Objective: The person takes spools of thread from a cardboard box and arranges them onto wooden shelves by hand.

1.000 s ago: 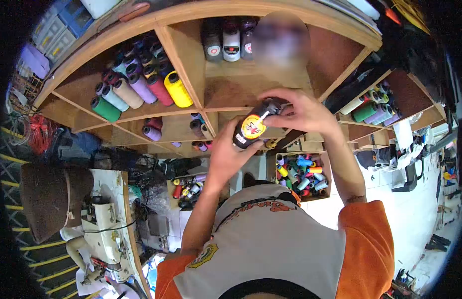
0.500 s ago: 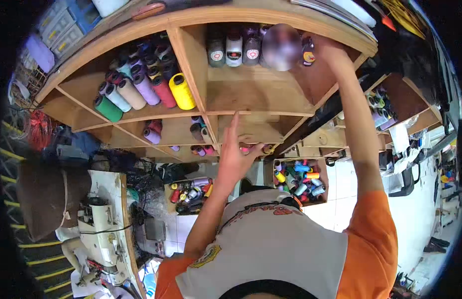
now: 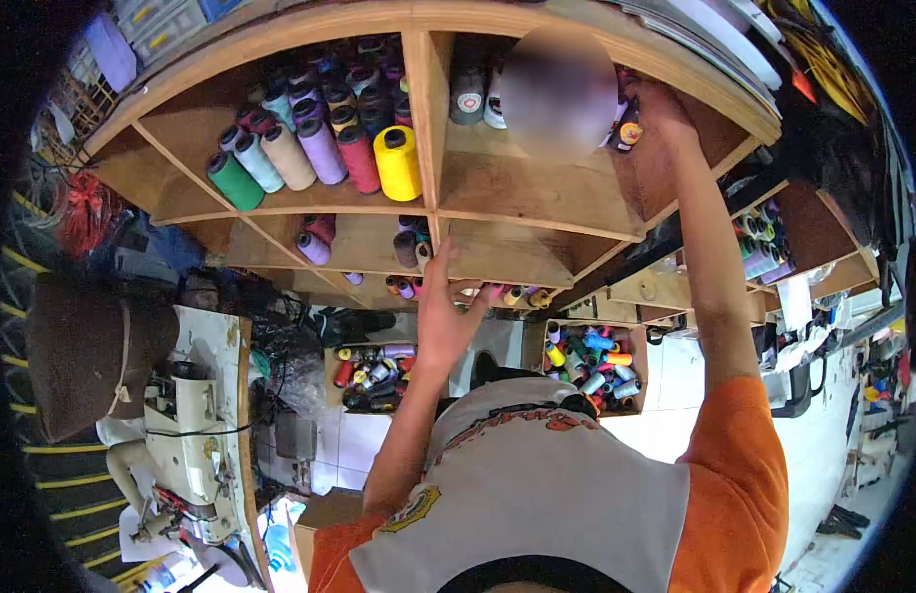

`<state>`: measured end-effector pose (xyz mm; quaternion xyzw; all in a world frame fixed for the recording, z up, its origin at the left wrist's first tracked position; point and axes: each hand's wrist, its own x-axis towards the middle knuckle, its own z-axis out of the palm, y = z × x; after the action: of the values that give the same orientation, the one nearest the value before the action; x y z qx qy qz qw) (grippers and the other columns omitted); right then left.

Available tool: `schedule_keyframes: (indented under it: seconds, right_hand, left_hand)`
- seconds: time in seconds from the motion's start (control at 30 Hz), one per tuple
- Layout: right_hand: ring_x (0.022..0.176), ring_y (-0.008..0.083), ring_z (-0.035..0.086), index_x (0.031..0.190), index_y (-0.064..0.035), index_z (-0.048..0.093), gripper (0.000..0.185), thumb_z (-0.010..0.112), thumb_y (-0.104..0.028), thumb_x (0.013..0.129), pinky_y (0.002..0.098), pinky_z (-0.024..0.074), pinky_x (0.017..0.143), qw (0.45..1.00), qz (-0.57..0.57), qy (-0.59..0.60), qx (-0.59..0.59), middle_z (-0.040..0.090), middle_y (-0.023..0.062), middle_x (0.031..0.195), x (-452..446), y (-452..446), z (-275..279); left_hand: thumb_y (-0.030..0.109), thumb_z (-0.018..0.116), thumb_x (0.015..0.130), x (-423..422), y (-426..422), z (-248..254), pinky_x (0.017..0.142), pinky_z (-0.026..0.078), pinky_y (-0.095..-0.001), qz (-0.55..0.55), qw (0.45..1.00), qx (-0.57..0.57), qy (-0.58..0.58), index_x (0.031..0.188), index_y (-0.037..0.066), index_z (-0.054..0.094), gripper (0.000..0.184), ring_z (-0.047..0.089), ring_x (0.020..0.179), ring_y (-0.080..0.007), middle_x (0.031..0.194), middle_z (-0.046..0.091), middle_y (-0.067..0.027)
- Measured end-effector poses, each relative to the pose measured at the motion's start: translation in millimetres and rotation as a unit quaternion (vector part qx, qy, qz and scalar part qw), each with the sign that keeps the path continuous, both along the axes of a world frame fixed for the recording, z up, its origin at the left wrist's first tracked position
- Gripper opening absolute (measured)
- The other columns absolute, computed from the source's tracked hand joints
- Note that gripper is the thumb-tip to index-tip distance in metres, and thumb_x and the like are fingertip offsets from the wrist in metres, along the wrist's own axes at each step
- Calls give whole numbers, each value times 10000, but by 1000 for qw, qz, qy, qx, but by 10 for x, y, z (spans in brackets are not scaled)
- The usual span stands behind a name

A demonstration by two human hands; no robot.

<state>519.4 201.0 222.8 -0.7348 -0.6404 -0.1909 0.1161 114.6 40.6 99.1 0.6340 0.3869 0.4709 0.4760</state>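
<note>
My right hand (image 3: 666,114) reaches into the upper right compartment of the wooden shelf (image 3: 537,203). Its fingers curl around a dark thread spool (image 3: 628,130) with a round label, tilted at the compartment's right side; part of the grip is hidden. Other cones stand along the back, among them a grey thread cone (image 3: 467,94), and a blurred patch covers several of them. Lower down, my left hand (image 3: 446,314) has its fingers spread near the shelf's front edge and holds nothing.
Many thread cones, including a yellow cone (image 3: 397,163), fill the upper left compartment. Two boxes of mixed spools, a right box (image 3: 644,356) and a left box (image 3: 332,381), stand on the floor. A sewing machine (image 3: 196,435) is at left.
The view has shifted, so the shelf appears farther right. The dark spool sits lower and more tilted beside my right hand. My left hand has moved slightly left and down.
</note>
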Motion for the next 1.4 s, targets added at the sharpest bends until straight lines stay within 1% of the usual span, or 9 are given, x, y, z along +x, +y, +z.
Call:
schedule_keyframes:
  seconds: [0.3,0.37,0.47,0.57,0.8,0.83,1.03,1.2,1.4]
  right_hand:
    - [948,193,541,1081,-19,563,345,637,-138,767,314,427,859,983,111,82,-124,582,69,1027,-262,-869,723]
    - [904,173,555,1066,-6,566,339,653,-137,765,302,436,838,923,195,225,-242,595,45,990,-799,-1176,923]
    - [871,109,571,1097,-12,575,383,697,-175,773,264,466,775,727,236,444,-467,605,40,979,-1776,-1372,802]
    - [921,106,567,1161,-20,557,388,674,-120,804,259,468,819,571,233,488,-618,619,56,1043,-2495,-1179,-75]
    - [913,181,613,1120,-36,559,370,644,-250,829,304,472,798,527,217,369,-734,650,108,975,-3835,-1515,-3384]
    - [923,233,621,1099,-29,562,394,663,-266,801,333,478,803,550,233,331,-730,645,142,986,-3975,-1570,-3758]
    - [978,362,577,1132,-18,529,470,681,-230,741,420,466,840,772,285,194,-534,604,202,1035,-4725,-1430,-5748]
    - [1035,377,541,1241,3,425,573,667,-199,763,432,445,877,777,360,276,-436,545,234,1129,-5105,-1034,-6834]
    - [1161,417,411,1347,-1,285,648,589,-157,796,495,343,956,847,355,2,-395,334,257,1315,-5171,-1384,-7263]
  left_hand:
    - [-19,661,736,-356,-86,-142,665,525,-282,69,997,1,35,1206,70,492,507,622,855,-221,1214,467,-120]
    - [0,661,740,-475,-81,-273,671,524,-298,78,996,-10,50,1169,72,523,456,626,851,-222,1176,511,-123]
    - [125,654,771,-731,-146,-600,716,515,-362,69,990,-111,54,1139,72,545,387,632,876,-267,1076,595,-151]
    - [254,629,792,-1013,-239,-1296,769,496,-394,27,979,-118,162,1100,60,568,370,621,898,-314,1043,613,-162]
    - [319,604,808,-1941,-911,-3399,732,487,-405,87,901,-357,230,947,10,600,338,614,843,-349,871,634,-181]
    - [277,594,817,-2039,-1105,-3624,706,485,-412,216,909,-302,192,925,41,615,261,616,837,-352,840,635,-182]
    - [195,626,753,-2728,-1225,-4773,687,510,-403,336,825,-417,178,954,49,617,248,624,789,-367,841,649,-176]
    - [224,635,717,-3059,-719,-5427,809,430,-497,233,842,-312,374,1088,74,556,408,542,1000,-372,1026,575,-180]
    - [281,608,736,-2942,-671,-6245,898,364,-530,47,777,-125,616,1231,80,491,546,442,1154,-332,1245,481,-131]
